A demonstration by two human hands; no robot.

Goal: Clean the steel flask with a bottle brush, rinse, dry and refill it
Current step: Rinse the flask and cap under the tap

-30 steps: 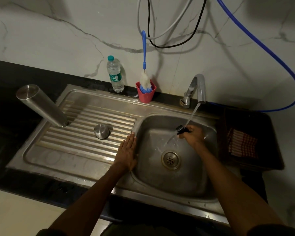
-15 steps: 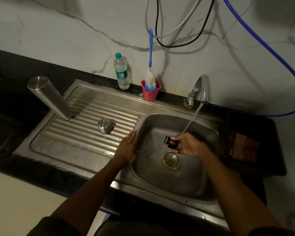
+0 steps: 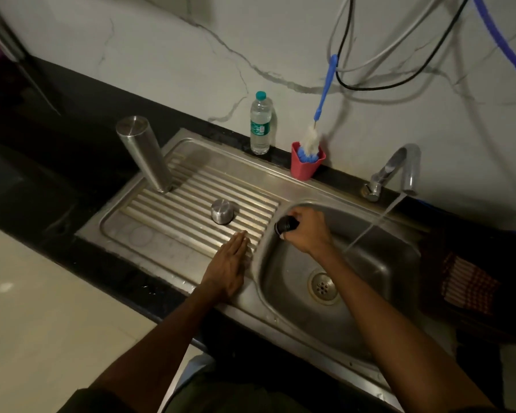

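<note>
Gripping black stopper (image 3: 286, 225) over sink basin (image 3: 399, 263), right hand (image 3: 309, 231); left hand (image 3: 230, 266) flat; brush (image 3: 312, 138) in red cup (image 3: 305, 165)

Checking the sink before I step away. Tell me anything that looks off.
The tap is running into the basin with nothing under the stream; the right hand holds a black stopper off to the side. The flask stands on the drainboard leaning. Nothing looks spilled or damaged.
</note>
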